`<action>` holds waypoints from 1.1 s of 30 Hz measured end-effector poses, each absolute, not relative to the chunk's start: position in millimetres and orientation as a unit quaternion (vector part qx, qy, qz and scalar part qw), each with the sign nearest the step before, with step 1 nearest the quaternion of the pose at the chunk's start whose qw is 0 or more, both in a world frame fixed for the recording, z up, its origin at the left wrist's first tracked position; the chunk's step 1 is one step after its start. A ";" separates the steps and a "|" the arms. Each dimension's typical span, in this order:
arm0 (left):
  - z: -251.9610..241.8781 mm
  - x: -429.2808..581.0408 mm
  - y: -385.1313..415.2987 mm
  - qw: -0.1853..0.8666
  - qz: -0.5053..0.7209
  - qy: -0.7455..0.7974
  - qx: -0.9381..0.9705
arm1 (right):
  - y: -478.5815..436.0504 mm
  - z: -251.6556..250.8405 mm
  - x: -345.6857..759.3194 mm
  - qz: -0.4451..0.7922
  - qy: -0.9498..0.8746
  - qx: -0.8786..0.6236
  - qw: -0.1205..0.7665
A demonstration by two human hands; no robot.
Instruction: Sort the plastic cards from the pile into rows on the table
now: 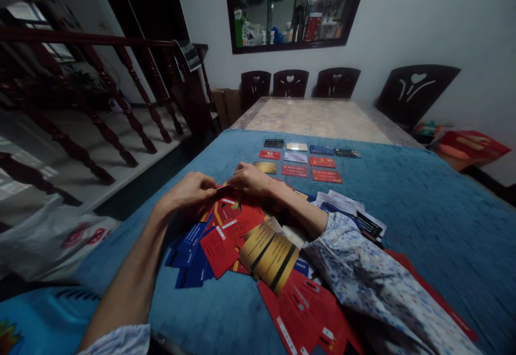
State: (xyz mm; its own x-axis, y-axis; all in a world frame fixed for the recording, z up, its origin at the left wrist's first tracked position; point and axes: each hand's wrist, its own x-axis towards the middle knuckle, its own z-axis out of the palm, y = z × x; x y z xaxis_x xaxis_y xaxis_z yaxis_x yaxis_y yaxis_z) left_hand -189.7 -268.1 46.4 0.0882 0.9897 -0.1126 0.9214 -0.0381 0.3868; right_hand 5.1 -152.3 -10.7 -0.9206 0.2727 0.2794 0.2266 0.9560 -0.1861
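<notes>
At the far edge of a heap of cards, my left hand (196, 187) pinches one end of a small dark-edged card (223, 187). Fingers of my right hand (249, 177) are closed at its other end. The card is seen nearly edge-on, so its face is hidden. Right below lie red cards (220, 250), blue cards (193, 255) and gold cards with dark stripes (271, 255), overlapping in a loose pile. Beyond my right hand, several cards lie in rows, among them a red card (294, 170) and a gold card (266, 168).
A blue cloth (407, 199) covers the near part of the table. White cards (341, 203) lie beside my right forearm, and large red sheets (306, 312) are under it. Dark chairs (336, 82) stand at the far end; a wooden railing (124, 107) runs on the left.
</notes>
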 end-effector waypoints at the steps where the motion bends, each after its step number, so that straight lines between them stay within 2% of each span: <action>1: 45.9 -190.4 -267.9 0.183 0.100 0.671 0.711 | -153.0 -10.9 5.0 0.076 -0.974 -0.143 0.156; 12: 26.0 -203.4 -251.1 0.128 0.152 0.674 0.712 | -157.1 -13.2 1.8 0.050 -0.955 -0.243 0.165; 33: 1.0 -205.8 -240.3 0.085 0.192 0.661 0.720 | -161.4 -13.7 1.6 0.023 -0.956 -0.271 0.114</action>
State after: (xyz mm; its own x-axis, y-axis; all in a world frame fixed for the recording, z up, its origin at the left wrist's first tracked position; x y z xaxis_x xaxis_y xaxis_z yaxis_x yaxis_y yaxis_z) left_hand -205.8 -240.3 1.0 0.0524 0.9850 0.1642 0.9201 -0.1115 0.3755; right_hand 1.6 -161.4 -13.7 -0.8276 0.5228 0.2044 0.5122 0.8523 -0.1061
